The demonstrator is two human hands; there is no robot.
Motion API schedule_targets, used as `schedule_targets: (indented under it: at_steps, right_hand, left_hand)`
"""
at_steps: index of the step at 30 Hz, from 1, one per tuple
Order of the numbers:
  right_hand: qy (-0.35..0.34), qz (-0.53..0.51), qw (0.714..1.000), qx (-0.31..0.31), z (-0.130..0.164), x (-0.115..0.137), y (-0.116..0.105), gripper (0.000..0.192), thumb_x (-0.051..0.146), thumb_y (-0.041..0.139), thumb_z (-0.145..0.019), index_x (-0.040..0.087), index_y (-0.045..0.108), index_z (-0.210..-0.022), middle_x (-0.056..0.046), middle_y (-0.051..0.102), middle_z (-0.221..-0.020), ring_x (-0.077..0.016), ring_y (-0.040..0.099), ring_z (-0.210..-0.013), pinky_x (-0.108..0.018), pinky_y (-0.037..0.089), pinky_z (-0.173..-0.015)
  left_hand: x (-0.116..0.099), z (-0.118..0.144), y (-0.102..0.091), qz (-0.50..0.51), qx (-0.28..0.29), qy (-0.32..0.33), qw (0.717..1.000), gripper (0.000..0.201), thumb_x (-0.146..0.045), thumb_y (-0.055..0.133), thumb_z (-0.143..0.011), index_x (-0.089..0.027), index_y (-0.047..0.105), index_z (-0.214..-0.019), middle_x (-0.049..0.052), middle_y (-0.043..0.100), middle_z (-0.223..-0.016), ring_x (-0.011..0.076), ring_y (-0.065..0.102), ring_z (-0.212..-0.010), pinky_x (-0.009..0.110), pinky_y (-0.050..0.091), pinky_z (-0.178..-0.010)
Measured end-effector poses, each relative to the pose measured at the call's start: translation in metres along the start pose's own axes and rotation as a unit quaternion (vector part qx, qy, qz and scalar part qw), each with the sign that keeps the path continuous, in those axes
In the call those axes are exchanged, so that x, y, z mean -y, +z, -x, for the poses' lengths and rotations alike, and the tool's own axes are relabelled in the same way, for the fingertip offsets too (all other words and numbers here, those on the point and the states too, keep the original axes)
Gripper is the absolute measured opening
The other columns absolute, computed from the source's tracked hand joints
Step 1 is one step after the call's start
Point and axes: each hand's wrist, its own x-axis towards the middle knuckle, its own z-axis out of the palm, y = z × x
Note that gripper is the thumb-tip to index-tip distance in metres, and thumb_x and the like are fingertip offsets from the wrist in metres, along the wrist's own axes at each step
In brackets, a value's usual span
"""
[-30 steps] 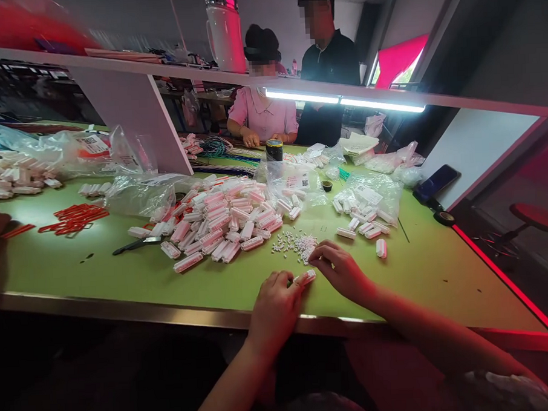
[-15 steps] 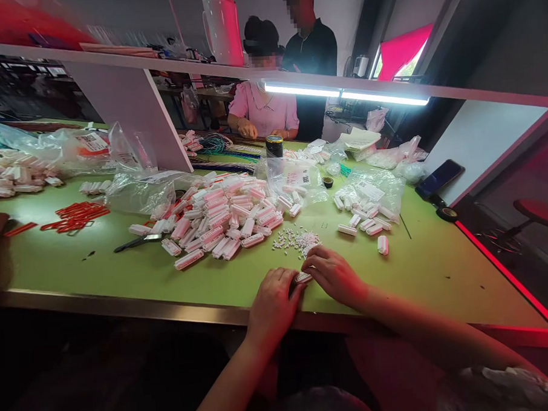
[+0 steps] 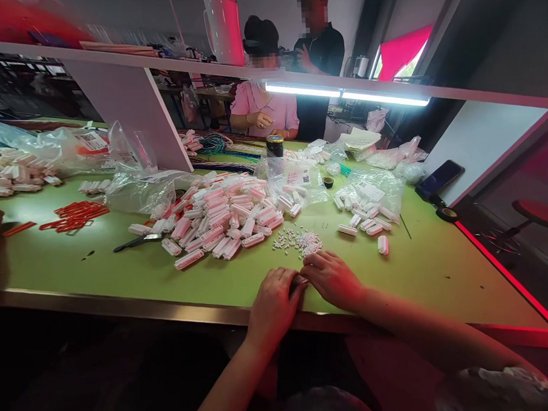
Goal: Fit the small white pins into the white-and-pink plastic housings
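Green table (image 3: 99, 270) littered with white connectors (image 3: 224, 217).

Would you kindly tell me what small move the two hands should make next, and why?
Probably press the piece home. The left hand and right hand meet over a small white plastic connector, mostly hidden between them, so seating is unclear. The heap of tiny white plastic inserts lies just beyond on the green table.

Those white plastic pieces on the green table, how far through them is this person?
Looks partway. A big pile of white connectors lies left of the hands, possibly finished ones. In hand: the left hand and right hand pinch one connector together. Left: a smaller group and the tiny white inserts.
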Motion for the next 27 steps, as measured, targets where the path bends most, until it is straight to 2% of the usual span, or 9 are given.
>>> schedule_targets:
  at_steps: [4, 7, 9, 12, 15, 18, 21, 24, 27]
  right_hand:
    - [0.031, -0.075, 0.996, -0.033, -0.001, -0.014, -0.008, 0.018, 0.019, 0.055, -0.097, 0.022, 0.070, -0.107, -0.009, 0.069, -0.101, -0.0210, 0.063, -0.093, -0.034, 0.048, -0.084]
    - [0.121, -0.091, 0.986, -0.076, -0.003, -0.041, -0.014, 0.017, 0.018, 0.054, -0.097, 0.020, 0.071, -0.099, -0.008, 0.069, -0.097, -0.0194, 0.064, -0.087, -0.031, 0.048, -0.079]
    - [0.178, -0.078, 0.979, -0.059, -0.004, -0.059, -0.017, 0.014, 0.017, 0.057, -0.095, 0.019, 0.071, -0.092, -0.007, 0.068, -0.092, -0.0188, 0.063, -0.082, -0.030, 0.047, -0.075]
    - [0.211, -0.072, 0.975, 0.010, -0.001, -0.075, -0.018, 0.011, 0.012, 0.061, -0.091, 0.017, 0.070, -0.088, -0.006, 0.069, -0.087, -0.0188, 0.063, -0.082, -0.029, 0.046, -0.074]
    - [0.211, -0.084, 0.973, 0.042, 0.001, -0.075, -0.015, 0.012, 0.009, 0.061, -0.090, 0.016, 0.070, -0.088, -0.005, 0.070, -0.088, -0.0181, 0.063, -0.082, -0.029, 0.045, -0.075]
    - [0.209, -0.074, 0.975, 0.031, 0.001, -0.070, -0.010, 0.012, 0.012, 0.058, -0.093, 0.016, 0.070, -0.091, -0.006, 0.070, -0.091, -0.0177, 0.063, -0.084, -0.028, 0.045, -0.075]
    - [0.215, -0.049, 0.975, 0.026, 0.001, -0.070, -0.004, 0.012, 0.014, 0.057, -0.095, 0.016, 0.069, -0.093, -0.007, 0.069, -0.094, -0.0172, 0.062, -0.084, -0.027, 0.044, -0.075]
    - [0.229, -0.038, 0.972, 0.029, 0.000, -0.073, 0.001, 0.009, 0.014, 0.058, -0.094, 0.016, 0.067, -0.094, -0.007, 0.068, -0.094, -0.0167, 0.062, -0.082, -0.027, 0.044, -0.073]
    - [0.240, -0.045, 0.969, 0.023, -0.002, -0.076, 0.004, 0.008, 0.013, 0.060, -0.093, 0.016, 0.067, -0.093, -0.006, 0.068, -0.093, -0.0172, 0.061, -0.083, -0.027, 0.044, -0.074]
  left_hand:
    - [0.001, 0.002, 0.001, -0.023, -0.016, 0.008, 1.000, 0.023, -0.033, 0.058, -0.096, -0.020, 0.061, -0.115, 0.007, 0.068, -0.102, 0.0253, 0.061, -0.097, 0.042, 0.051, -0.088]
    - [0.001, 0.001, -0.005, -0.029, 0.009, 0.020, 0.999, 0.041, -0.037, 0.060, -0.095, -0.020, 0.056, -0.132, 0.008, 0.068, -0.102, 0.0262, 0.061, -0.096, 0.044, 0.052, -0.089]
    - [0.001, -0.003, -0.011, -0.023, 0.029, 0.026, 0.999, 0.043, -0.038, 0.056, -0.096, -0.020, 0.056, -0.135, 0.008, 0.067, -0.099, 0.0256, 0.061, -0.094, 0.042, 0.053, -0.087]
    - [0.004, -0.016, -0.021, -0.019, 0.058, 0.061, 0.996, 0.039, -0.025, 0.047, -0.099, -0.023, 0.058, -0.136, 0.009, 0.066, -0.103, 0.0247, 0.060, -0.098, 0.040, 0.053, -0.089]
    - [0.008, -0.033, -0.027, -0.031, 0.117, 0.127, 0.984, 0.043, -0.018, 0.045, -0.098, -0.031, 0.059, -0.137, 0.009, 0.063, -0.120, 0.0253, 0.057, -0.113, 0.043, 0.050, -0.099]
    - [0.009, -0.045, -0.028, -0.047, 0.163, 0.165, 0.971, 0.040, -0.018, 0.047, -0.098, -0.033, 0.063, -0.131, 0.009, 0.061, -0.126, 0.0259, 0.055, -0.118, 0.044, 0.049, -0.101]
    - [0.005, -0.049, -0.030, -0.034, 0.174, 0.158, 0.971, 0.032, -0.023, 0.048, -0.098, -0.030, 0.070, -0.121, 0.009, 0.064, -0.118, 0.0244, 0.059, -0.111, 0.039, 0.052, -0.095]
    - [-0.001, -0.045, -0.034, 0.000, 0.169, 0.125, 0.978, 0.029, -0.028, 0.046, -0.100, -0.027, 0.074, -0.110, 0.007, 0.065, -0.100, 0.0200, 0.064, -0.092, 0.031, 0.053, -0.082]
    - [-0.005, -0.037, -0.036, 0.014, 0.168, 0.080, 0.982, 0.030, -0.025, 0.045, -0.099, -0.023, 0.072, -0.111, 0.005, 0.065, -0.090, 0.0176, 0.065, -0.080, 0.027, 0.052, -0.073]
